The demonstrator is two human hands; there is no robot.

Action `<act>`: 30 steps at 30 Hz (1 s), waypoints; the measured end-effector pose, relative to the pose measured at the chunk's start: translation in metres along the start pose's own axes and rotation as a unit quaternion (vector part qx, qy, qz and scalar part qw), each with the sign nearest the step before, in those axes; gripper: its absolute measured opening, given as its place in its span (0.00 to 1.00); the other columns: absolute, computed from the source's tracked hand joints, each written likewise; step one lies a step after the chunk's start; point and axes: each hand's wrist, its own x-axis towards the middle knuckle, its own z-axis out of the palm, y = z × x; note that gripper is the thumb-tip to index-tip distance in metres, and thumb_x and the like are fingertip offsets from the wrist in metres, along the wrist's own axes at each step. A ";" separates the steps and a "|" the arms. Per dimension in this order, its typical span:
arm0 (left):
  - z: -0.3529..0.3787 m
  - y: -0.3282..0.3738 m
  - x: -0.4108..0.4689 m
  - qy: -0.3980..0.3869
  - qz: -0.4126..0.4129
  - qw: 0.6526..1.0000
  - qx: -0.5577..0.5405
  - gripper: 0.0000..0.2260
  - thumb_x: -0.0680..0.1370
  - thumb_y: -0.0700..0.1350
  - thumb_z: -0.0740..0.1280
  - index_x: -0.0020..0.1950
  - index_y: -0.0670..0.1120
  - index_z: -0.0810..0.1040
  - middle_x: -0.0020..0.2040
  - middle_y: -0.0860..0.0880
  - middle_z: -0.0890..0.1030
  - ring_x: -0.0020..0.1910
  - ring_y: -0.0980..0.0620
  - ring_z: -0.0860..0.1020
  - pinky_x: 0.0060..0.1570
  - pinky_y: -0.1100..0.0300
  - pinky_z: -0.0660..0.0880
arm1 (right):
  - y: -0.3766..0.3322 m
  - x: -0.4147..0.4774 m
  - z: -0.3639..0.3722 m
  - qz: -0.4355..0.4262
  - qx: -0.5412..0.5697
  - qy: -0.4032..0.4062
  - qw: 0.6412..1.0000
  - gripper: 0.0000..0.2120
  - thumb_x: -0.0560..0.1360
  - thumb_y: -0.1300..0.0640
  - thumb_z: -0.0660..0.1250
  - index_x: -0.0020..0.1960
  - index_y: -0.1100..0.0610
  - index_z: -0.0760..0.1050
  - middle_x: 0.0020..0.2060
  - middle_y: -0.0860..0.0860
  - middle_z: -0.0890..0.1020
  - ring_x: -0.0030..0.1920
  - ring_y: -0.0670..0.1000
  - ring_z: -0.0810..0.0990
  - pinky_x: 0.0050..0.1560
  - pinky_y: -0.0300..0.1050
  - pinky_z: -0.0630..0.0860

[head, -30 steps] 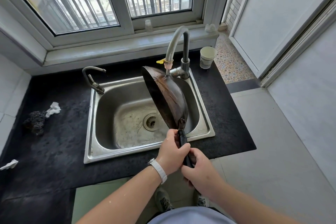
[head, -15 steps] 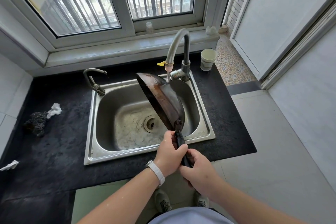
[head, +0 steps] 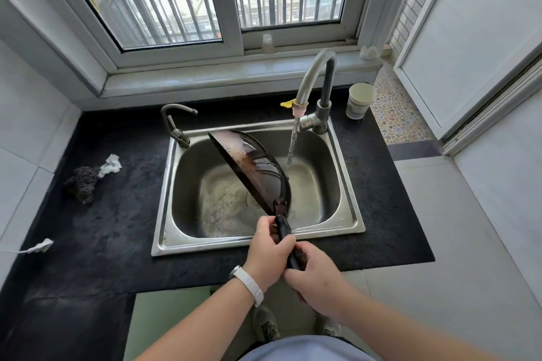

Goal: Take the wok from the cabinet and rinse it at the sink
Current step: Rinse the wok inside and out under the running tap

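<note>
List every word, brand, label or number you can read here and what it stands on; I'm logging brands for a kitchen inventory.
No text here can be read.
paper cup: printed band, too blurred to read.
sink, front right rim: small stamped mark, too small to read.

A paper cup (head: 359, 105) stands at the black counter's (head: 111, 214) back right corner. Near its left edge a dark scouring pad (head: 82, 184) touches a crumpled white tissue (head: 111, 165); another white scrap (head: 36, 246) lies farther forward.
</note>
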 end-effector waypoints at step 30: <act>-0.032 0.000 0.017 0.029 -0.084 0.988 -0.126 0.24 0.75 0.41 0.71 0.68 0.47 0.65 0.51 0.45 0.79 0.47 0.48 0.81 0.45 0.56 0.79 | -0.046 0.025 0.029 0.099 0.074 -0.065 0.990 0.06 0.75 0.64 0.56 0.47 0.59 0.71 0.34 0.56 0.74 0.24 0.47 0.72 0.21 0.38 0.67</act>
